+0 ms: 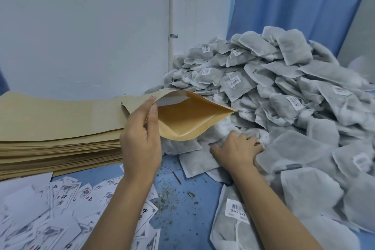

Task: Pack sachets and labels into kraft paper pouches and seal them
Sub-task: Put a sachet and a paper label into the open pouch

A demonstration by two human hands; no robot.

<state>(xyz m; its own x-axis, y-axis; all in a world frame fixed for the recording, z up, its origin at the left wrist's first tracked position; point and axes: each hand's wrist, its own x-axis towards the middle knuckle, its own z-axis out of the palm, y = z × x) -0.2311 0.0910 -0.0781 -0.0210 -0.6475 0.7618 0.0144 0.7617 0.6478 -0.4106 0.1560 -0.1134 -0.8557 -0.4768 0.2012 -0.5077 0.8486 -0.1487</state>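
**Kraft pouch held open beside the sachets**

The thumb of our left hand presses the near lip of the pouch and the fingers curl behind it, pinching that edge so the mouth bows wide towards the right. Our right hand lies knuckles-up in the foot of the sachet heap, just right of the pouch mouth. Its fingertips are buried in the white fabric, so we cannot tell whether they have closed on anything.

We judge the pouch light and fairly stiff, with a slick lining. It keeps its bowed shape from a grip at one lip, which is the place to hold it. The sachets look soft, light and limp. Crumbs on the blue table suggest they shed, so we would take them by the body, not by the tags.

The heap fills the table's far right corner. A stack of flat pouches lies along the left edge, and loose labels are scattered over the near left corner.

Our left hand hides the bottom of the pouch, so we cannot see whether it holds anything. The print on the labels and tags is too blurred to read.
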